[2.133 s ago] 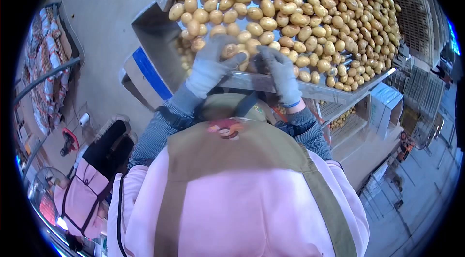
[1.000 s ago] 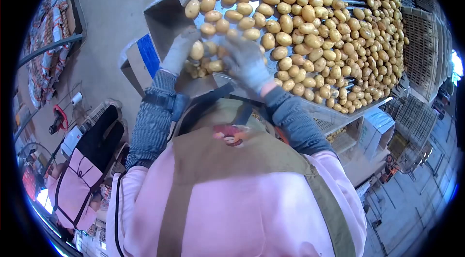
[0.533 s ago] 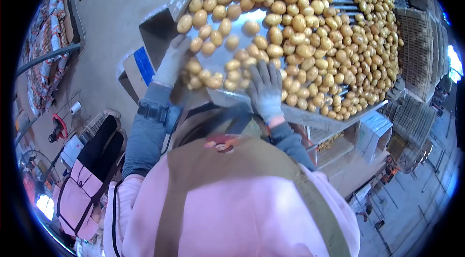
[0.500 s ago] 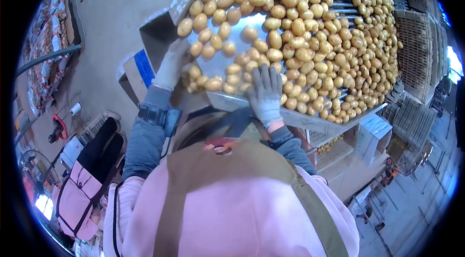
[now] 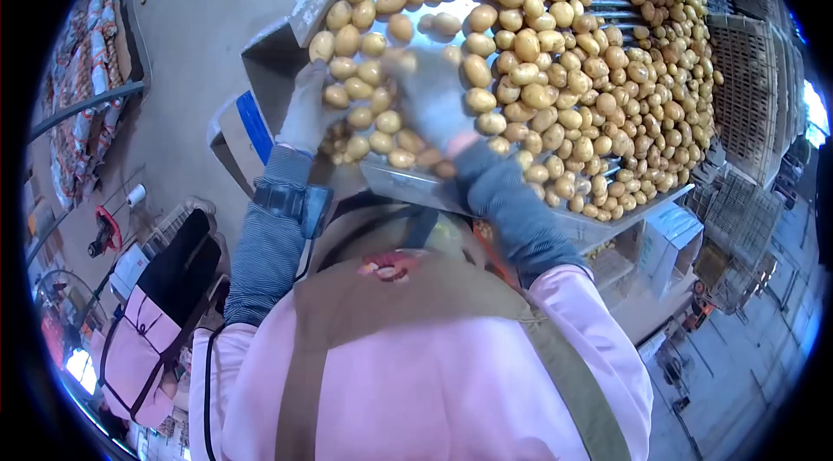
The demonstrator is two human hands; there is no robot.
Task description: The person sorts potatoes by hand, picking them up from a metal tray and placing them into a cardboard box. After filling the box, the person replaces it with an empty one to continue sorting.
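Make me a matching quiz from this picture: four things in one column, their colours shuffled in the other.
Things:
1. left hand
2. potatoes
3. box
4. jacket

Colours:
a. blue side
b. grey glove
c. pink
d. yellow-brown

Pairs: 1-b; 2-d; 3-a; 4-c

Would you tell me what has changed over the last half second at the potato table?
The right hand, which lay flat at the near rim of the metal sorting table, has reached forward and left over the potatoes; it is blurred, so any grip is unclear. The left hand has stayed against the potatoes at the left edge.
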